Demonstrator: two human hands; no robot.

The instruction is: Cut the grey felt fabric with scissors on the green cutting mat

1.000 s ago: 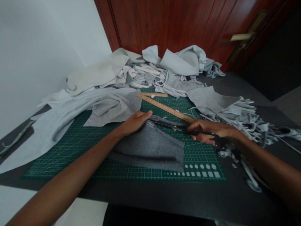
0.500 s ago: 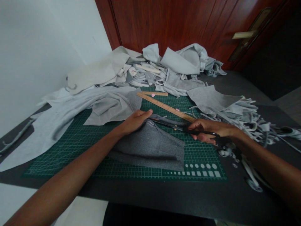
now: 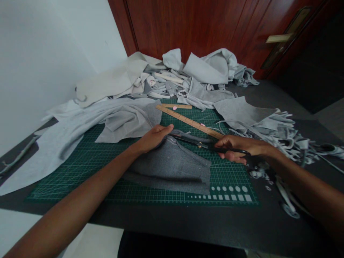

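Observation:
A dark grey piece of fabric (image 3: 174,168) lies on the green cutting mat (image 3: 80,168). My left hand (image 3: 153,138) rests flat on its upper left edge, fingers stretched out together and pressing it down. My right hand (image 3: 236,148) is closed round the handles of black scissors (image 3: 199,143). Their blades point left along the fabric's top edge, toward my left fingertips. A thin grey strip runs beside the blades.
A wooden ruler (image 3: 189,122) lies diagonally just behind the scissors. Light grey cloth (image 3: 88,122) is spread at the left, with a pile of scraps (image 3: 193,79) at the back. Cut strips (image 3: 285,132) are heaped at the right on the dark table (image 3: 188,225). A wooden door (image 3: 201,25) stands behind.
Almost nothing differs. The scissors and my right hand have crept slightly leftward along the fabric's top edge; my left hand stays pressed in place.

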